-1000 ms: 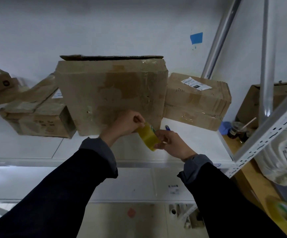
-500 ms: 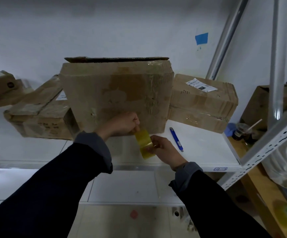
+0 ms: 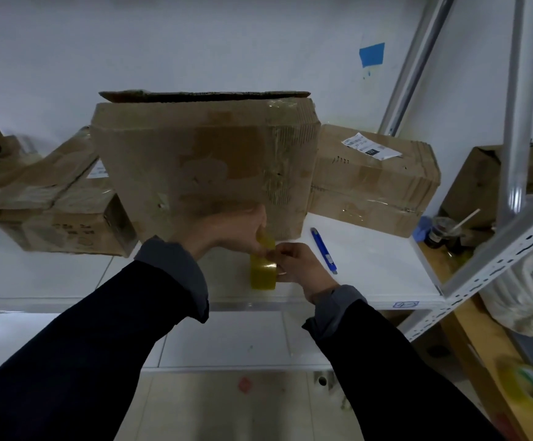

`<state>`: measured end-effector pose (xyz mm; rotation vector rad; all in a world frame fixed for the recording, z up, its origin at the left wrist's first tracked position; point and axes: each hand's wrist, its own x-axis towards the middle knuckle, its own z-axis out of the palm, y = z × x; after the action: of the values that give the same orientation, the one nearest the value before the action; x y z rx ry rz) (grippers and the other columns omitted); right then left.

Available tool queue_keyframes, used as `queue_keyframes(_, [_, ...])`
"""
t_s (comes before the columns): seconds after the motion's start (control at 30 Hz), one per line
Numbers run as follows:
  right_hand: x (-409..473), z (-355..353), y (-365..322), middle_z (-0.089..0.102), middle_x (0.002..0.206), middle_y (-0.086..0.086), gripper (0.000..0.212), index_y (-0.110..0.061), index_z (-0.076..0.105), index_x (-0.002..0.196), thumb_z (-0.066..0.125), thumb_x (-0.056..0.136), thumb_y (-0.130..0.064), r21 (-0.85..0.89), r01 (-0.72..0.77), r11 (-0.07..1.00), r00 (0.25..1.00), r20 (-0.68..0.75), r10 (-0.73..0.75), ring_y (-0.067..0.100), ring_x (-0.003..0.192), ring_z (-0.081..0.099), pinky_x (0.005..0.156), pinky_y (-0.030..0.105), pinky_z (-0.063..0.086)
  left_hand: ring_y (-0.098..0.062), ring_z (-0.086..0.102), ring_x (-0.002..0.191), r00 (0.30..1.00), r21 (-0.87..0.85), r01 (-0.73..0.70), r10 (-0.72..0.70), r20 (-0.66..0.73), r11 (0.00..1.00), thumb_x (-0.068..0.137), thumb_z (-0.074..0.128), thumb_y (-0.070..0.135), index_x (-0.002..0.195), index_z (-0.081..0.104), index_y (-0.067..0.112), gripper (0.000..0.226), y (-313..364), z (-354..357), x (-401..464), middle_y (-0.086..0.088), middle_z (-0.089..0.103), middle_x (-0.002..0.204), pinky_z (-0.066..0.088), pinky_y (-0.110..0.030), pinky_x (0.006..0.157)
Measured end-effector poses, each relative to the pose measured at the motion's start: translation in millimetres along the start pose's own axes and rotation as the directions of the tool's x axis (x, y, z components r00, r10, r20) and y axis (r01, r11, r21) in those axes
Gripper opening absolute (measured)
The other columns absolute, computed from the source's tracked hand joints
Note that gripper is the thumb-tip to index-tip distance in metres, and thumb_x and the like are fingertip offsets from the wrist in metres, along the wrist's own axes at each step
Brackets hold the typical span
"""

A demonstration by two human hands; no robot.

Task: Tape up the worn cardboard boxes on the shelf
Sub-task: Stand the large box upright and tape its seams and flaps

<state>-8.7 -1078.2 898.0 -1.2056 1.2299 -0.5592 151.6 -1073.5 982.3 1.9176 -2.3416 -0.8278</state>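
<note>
Fingers of my right hand (image 3: 300,265) curl round the yellow tape roll (image 3: 262,272) at frame centre; my left hand (image 3: 236,230) pinches its loose end below the big box (image 3: 204,160).

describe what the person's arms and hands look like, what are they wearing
Both arms are covered by long, very dark navy or black sleeves. A lighter grey cuff shows at each wrist, the left one looking folded back. The left hand and right hand are bare: no gloves show, and no watch or ring can be made out in this dim picture.
</note>
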Motion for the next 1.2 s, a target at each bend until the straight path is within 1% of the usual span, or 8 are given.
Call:
queue_keyframes(0.1, [11.7,-26.1,7.0,0.071,0.099,0.016,0.019,-0.005,0.071,0.107,0.058,0.099,-0.016,0.024,0.04,0.999,0.999,-0.003,-0.04,0.028,0.094,0.066,0.081,0.031,0.058,-0.013,0.044,0.08,0.996,0.028,-0.031,0.034,-0.081,0.999,0.076,0.087,0.021,0.106,0.029,0.018,0.065,-10.4,15.3,6.7,0.001,0.044,0.097,0.031,-0.026,0.055])
queue_keyframes(0.2, [42.5,-59.8,22.6,0.069,0.095,0.013,0.026,-0.009,0.074,0.091,0.06,0.092,-0.031,-0.445,0.04,0.895,0.918,-0.338,-0.209,0.031,0.101,0.061,0.088,0.035,0.045,-0.015,0.043,0.089,0.985,-0.012,-0.049,0.047,-0.166,0.999,0.071,0.09,0.018,0.108,0.03,0.017,0.071,-14.2,18.0,9.6,0.002,0.043,0.102,0.033,-0.029,0.061])
queue_keyframes(0.33, [65.1,-76.2,35.7,0.05,0.126,0.022,0.037,-0.001,0.057,0.123,0.064,0.092,-0.021,-0.66,-0.159,0.735,0.88,-0.433,-0.198,0.042,0.118,0.049,0.099,0.039,0.038,-0.006,0.036,0.073,0.972,0.003,-0.06,0.059,-0.225,0.998,0.068,0.092,0.015,0.099,0.027,0.02,0.072,-9.0,15.1,11.2,0.01,0.035,0.086,0.028,-0.026,0.055])
queue_keyframes(0.6, [70.0,-85.7,32.4,0.068,0.109,0.017,0.016,-0.012,0.074,0.1,0.071,0.086,-0.018,-0.565,-0.189,0.803,0.877,-0.465,-0.121,0.037,0.101,0.064,0.085,0.036,0.052,-0.01,0.033,0.072,0.965,0.043,-0.069,0.078,-0.251,0.997,0.062,0.095,0.018,0.095,0.028,0.02,0.075,-12.9,12.0,19.0,0.009,0.032,0.085,0.031,-0.033,0.059])
queue_keyframes(0.67, [54.7,-82.8,28.3,0.068,0.094,0.013,0.011,-0.011,0.067,0.089,0.073,0.084,-0.019,-0.519,-0.059,0.853,0.83,-0.5,-0.247,0.034,0.09,0.065,0.076,0.036,0.05,-0.009,0.034,0.072,0.965,0.01,-0.065,0.066,-0.256,0.998,0.063,0.095,0.017,0.097,0.029,0.019,0.073,-15.3,11.2,19.0,0.008,0.034,0.087,0.031,-0.031,0.059])
queue_keyframes(0.77, [23.7,-73.0,20.7,0.066,0.076,-0.001,0.011,-0.006,0.054,0.09,0.065,0.091,-0.006,-0.268,0.356,0.895,0.745,-0.498,-0.445,0.026,0.071,0.068,0.068,0.039,0.055,-0.01,0.036,0.075,0.959,-0.017,-0.076,0.068,-0.276,0.997,0.062,0.095,0.016,0.098,0.032,0.018,0.073,-18.6,10.0,19.5,0.006,0.038,0.089,0.032,-0.032,0.059])
queue_keyframes(0.87, [-3.9,-59.6,12.0,0.069,0.092,0.014,0.008,0.007,0.057,0.101,0.061,0.094,0.005,0.023,0.611,0.791,0.73,-0.402,-0.552,0.029,0.08,0.073,0.078,0.034,0.059,-0.011,0.039,0.077,0.957,-0.017,-0.069,0.061,-0.282,0.997,0.062,0.095,0.016,0.103,0.034,0.016,0.073,-19.2,9.6,20.4,0.005,0.038,0.091,0.034,-0.032,0.061])
queue_keyframes(1.2, [-19.8,-3.5,11.1,0.074,0.09,0.014,0.006,0.0,0.059,0.094,0.061,0.093,0.005,0.197,0.666,0.72,0.741,-0.289,-0.606,0.034,0.087,0.074,0.082,0.04,0.059,-0.017,0.045,0.084,0.949,-0.025,-0.073,0.062,-0.31,0.997,0.059,0.096,0.015,0.109,0.038,0.014,0.077,-22.3,11.1,23.5,0.002,0.043,0.095,0.045,-0.039,0.07])
